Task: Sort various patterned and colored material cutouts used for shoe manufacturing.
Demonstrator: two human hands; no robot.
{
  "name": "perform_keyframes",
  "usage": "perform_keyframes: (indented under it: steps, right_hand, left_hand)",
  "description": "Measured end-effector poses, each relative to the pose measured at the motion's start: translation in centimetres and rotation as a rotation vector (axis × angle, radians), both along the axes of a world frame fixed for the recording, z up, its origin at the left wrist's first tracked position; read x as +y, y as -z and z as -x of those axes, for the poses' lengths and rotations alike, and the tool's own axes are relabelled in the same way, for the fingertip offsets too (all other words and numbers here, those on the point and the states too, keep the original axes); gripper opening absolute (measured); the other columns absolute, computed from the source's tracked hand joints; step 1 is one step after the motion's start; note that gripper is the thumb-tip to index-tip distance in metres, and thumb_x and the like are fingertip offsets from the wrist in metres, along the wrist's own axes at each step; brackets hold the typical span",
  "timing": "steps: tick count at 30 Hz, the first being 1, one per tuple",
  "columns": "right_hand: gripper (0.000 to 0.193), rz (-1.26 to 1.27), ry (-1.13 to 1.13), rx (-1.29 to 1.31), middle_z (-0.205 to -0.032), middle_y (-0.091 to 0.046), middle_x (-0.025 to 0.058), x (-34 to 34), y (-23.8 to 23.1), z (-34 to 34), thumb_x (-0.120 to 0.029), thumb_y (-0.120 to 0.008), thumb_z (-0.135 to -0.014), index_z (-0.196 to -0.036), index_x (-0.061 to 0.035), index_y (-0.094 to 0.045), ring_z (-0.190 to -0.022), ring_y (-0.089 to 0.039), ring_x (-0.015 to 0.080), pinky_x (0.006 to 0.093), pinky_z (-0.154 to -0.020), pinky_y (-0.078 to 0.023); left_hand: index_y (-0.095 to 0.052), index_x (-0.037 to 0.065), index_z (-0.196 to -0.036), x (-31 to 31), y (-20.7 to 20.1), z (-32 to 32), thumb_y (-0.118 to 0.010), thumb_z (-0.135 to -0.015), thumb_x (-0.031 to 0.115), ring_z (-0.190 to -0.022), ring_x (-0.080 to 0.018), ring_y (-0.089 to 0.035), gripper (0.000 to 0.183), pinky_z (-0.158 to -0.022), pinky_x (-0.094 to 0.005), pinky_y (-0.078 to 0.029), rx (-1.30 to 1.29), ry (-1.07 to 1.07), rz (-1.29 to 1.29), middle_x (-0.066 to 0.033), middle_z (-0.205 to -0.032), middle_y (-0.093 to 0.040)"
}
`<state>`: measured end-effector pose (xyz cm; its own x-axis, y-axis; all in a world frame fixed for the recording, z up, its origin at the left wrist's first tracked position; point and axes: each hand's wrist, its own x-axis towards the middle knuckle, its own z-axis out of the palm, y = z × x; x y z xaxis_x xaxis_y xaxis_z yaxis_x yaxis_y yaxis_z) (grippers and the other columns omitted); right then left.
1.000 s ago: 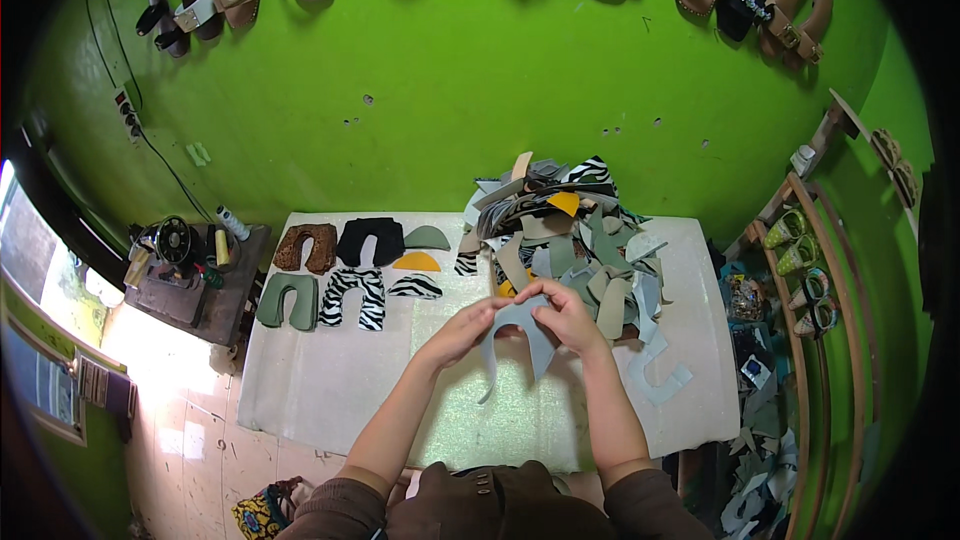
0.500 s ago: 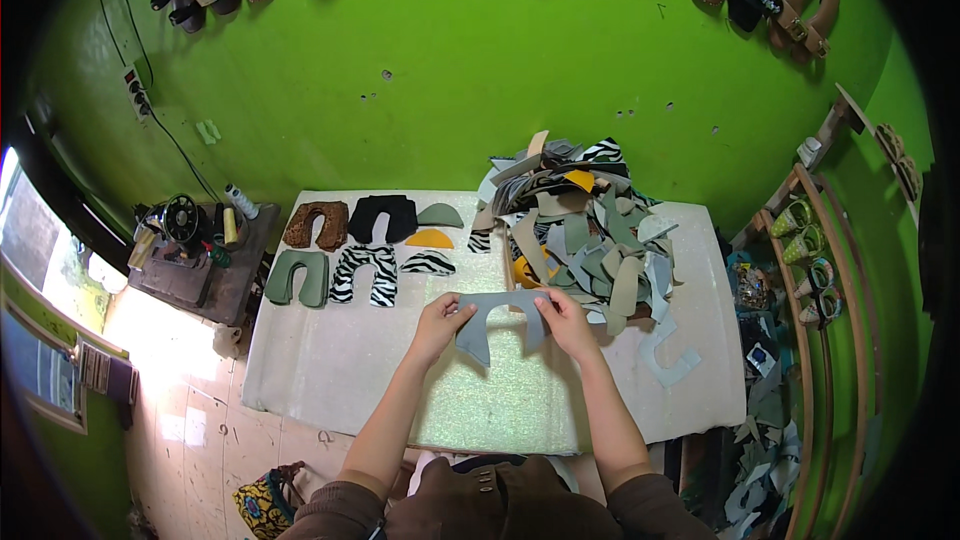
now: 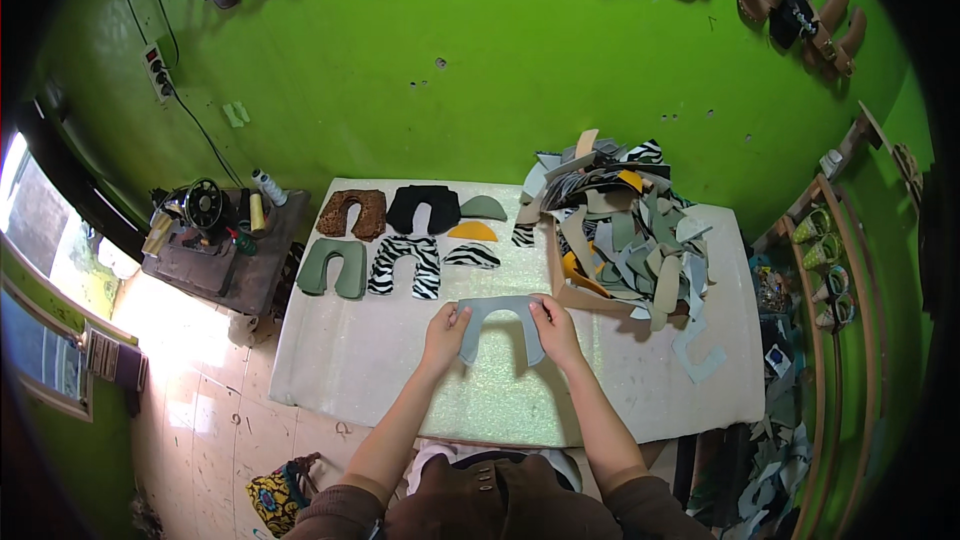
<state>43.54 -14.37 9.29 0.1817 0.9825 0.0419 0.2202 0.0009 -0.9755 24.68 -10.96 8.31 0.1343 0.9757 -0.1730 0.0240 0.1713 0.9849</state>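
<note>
Between my two hands hangs a grey U-shaped shoe-upper piece, its curve at the top and its two legs pointing down toward me. My left hand pinches its left upper corner, and my right hand grips the right one. Beyond my left hand, stacks of similar pieces lie on the white table: brown leopard, black, green and zebra-striped. Beside them lie half-moon pieces in green, yellow and zebra print.
A box heaped with offcuts stands at the table's back right. Near it lies a pale U-shaped scrap. At left is a sewing machine on a dark stand; at right, a wooden rack holds sandals. A patterned bag sits on the floor.
The grey piece has turned more squarely toward me, and its legs now hang straighter. Both hands keep their hold. The whole view has shifted, so the table appears farther right.
</note>
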Motion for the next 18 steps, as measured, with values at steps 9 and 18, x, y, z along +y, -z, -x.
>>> perform_keyframes:
  steps: [9,18]
  right_hand:
    - [0.019,0.029,0.132,0.034,-0.074,-0.056,0.0026,-0.4,-0.1,2.2,-0.019,-0.052,-0.087,-0.093,-0.0007,-0.055,-0.067,-0.049,0.0084,0.0228,-0.061,-0.041]
    - [0.016,0.051,0.224,-0.108,-0.066,-0.049,-0.0015,-3.8,0.2,-5.2,-0.016,-0.056,-0.084,-0.089,-0.0004,-0.053,-0.06,-0.043,0.005,0.0198,-0.053,-0.036]
  left_hand:
    - [-0.048,0.0,-0.097,-0.3,-2.5,0.5,-0.051,-0.088,0.017,-0.072,-0.0095,-0.056,0.02,-0.064,-0.0212,-0.045,-0.26,0.173,0.218,-0.0054,-0.083,-0.059]
    - [-0.034,0.004,-0.117,-0.8,-5.3,-7.7,-0.038,-0.091,0.006,-0.09,-0.0234,-0.06,0.026,-0.077,-0.0311,-0.05,-0.32,0.499,0.146,-0.016,-0.104,-0.056]
